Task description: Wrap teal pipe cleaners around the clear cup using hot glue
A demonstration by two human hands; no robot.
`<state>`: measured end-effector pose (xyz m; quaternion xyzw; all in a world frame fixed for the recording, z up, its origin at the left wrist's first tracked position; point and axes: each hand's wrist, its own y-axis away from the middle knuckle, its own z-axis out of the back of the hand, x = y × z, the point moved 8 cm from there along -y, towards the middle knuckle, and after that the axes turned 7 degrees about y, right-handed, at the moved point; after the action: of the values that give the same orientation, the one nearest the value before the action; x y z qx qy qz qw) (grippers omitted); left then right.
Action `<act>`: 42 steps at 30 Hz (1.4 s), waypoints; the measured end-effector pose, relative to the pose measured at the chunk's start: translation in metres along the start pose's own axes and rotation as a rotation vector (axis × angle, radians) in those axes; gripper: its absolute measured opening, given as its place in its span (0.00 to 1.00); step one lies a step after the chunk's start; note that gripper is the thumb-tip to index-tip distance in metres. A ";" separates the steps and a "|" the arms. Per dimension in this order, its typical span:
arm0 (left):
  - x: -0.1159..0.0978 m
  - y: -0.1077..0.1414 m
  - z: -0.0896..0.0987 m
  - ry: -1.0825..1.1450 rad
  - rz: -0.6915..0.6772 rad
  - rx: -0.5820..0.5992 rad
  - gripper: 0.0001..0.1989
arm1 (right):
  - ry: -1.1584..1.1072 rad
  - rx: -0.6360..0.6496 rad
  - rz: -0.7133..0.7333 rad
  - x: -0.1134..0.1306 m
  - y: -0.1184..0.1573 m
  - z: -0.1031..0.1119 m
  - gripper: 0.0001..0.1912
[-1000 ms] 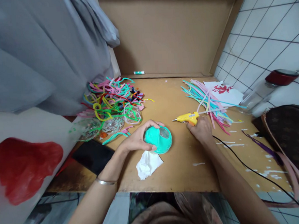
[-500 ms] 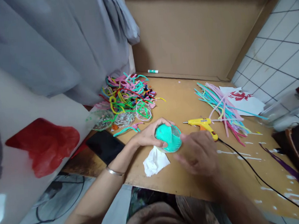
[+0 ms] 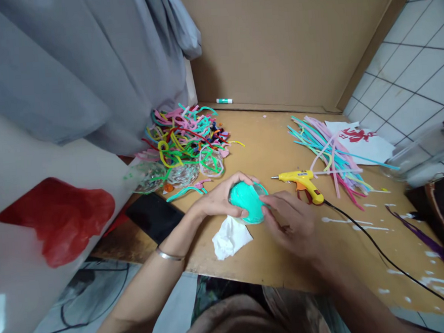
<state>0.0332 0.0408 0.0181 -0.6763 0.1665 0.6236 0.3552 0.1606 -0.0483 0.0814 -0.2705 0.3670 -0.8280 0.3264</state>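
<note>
A round turquoise object [image 3: 244,199] with a clear part showing at its upper right is held above the table. My left hand [image 3: 224,194] wraps round its left side, thumb in front. My right hand [image 3: 290,215] pinches at its right edge with thumb and forefinger; whether a strand lies between them is too small to tell. Just below is a crumpled white tissue [image 3: 230,238]. To the right of my right hand lies a yellow glue gun [image 3: 302,181], its nozzle pointing left.
Colourful pipe cleaners [image 3: 185,136] are heaped at the back left, near a black phone [image 3: 155,218]. More pipe cleaners [image 3: 329,151] lie at the right, beside white paper [image 3: 367,141]. A black cable [image 3: 380,259] crosses the right side. A glue stick [image 3: 224,101] rests at the back.
My right hand has moved in against the turquoise object's right edge, fingers now pinched there. The turquoise surface covers more of the clear part. The view has shifted slightly.
</note>
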 end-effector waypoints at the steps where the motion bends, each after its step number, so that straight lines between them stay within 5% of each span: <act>1: 0.000 0.000 0.000 0.008 -0.003 0.002 0.32 | -0.030 0.014 -0.034 -0.004 0.000 -0.001 0.13; 11: 0.001 0.001 0.000 0.010 -0.005 0.011 0.33 | -0.154 0.182 -0.239 -0.034 0.004 -0.010 0.10; 42: 0.002 0.003 0.000 -0.024 0.011 0.037 0.32 | -0.148 0.177 -0.107 -0.025 0.008 -0.018 0.13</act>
<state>0.0318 0.0397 0.0154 -0.6614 0.1773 0.6302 0.3661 0.1673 -0.0260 0.0597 -0.3200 0.2525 -0.8512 0.3306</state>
